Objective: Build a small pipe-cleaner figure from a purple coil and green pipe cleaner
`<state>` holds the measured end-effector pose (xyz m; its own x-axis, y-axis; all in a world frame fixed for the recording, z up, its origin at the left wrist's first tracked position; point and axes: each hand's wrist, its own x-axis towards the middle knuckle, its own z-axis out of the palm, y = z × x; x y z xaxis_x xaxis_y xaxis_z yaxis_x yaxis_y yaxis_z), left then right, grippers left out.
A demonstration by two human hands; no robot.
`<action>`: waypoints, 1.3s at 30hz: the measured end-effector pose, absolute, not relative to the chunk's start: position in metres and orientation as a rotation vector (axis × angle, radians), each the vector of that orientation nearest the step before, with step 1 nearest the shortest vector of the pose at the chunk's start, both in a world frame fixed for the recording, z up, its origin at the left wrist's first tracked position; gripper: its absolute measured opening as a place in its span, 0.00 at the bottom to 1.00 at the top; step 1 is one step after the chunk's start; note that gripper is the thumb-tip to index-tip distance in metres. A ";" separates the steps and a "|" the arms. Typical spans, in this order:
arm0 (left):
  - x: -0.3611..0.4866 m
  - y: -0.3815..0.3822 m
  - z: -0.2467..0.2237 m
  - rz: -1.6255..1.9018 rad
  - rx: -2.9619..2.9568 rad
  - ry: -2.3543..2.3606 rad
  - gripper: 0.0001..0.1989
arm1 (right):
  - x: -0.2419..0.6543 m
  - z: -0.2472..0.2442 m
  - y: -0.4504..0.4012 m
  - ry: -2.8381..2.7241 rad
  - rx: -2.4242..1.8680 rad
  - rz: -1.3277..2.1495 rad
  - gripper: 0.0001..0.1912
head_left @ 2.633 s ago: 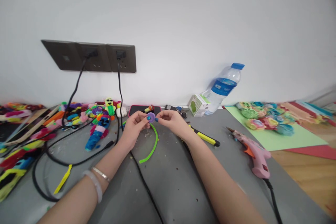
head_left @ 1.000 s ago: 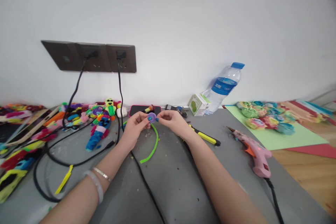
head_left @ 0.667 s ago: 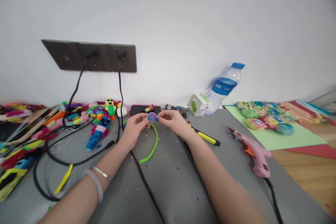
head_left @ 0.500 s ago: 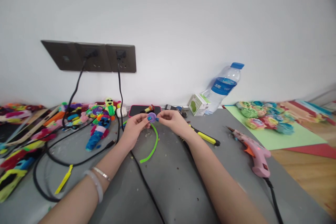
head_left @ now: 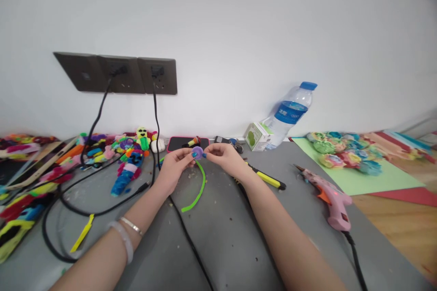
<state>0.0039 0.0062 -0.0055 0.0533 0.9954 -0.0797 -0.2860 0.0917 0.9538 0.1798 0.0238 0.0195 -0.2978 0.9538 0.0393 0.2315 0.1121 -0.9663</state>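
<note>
A small round purple disc (head_left: 197, 153), apparently a coiled pipe cleaner, is pinched between my two hands above the table. My left hand (head_left: 175, 167) grips its left side with thumb and forefinger. On its right edge, my right hand (head_left: 223, 157) has its thumb and fingertips pressed together. Below them curves a bright green pipe cleaner (head_left: 200, 193), its upper part hidden behind my left hand. Right behind the hands lies a dark phone with a red edge (head_left: 175, 142), with a small pipe-cleaner figure (head_left: 195, 141) on it.
A pink glue gun (head_left: 327, 195) and yellow-black cutter (head_left: 269, 179) lie to the right. Behind stand a tilted water bottle (head_left: 290, 111) and a small box (head_left: 257, 136). Black cables (head_left: 186, 232) cross the grey table; pipe-cleaner figures (head_left: 128, 173) crowd the left, paper flowers (head_left: 350, 157) the right.
The purple disc has turned slightly and shows more of its round face. Both hands keep nearly the same place and grip.
</note>
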 end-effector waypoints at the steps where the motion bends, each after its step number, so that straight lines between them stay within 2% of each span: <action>1: 0.004 0.006 -0.006 1.243 0.951 1.003 0.17 | 0.180 0.019 0.024 -1.652 -1.172 1.239 0.10; 39: 0.003 0.007 -0.007 1.241 1.023 1.016 0.15 | 0.180 0.018 0.023 -1.658 -1.147 1.247 0.10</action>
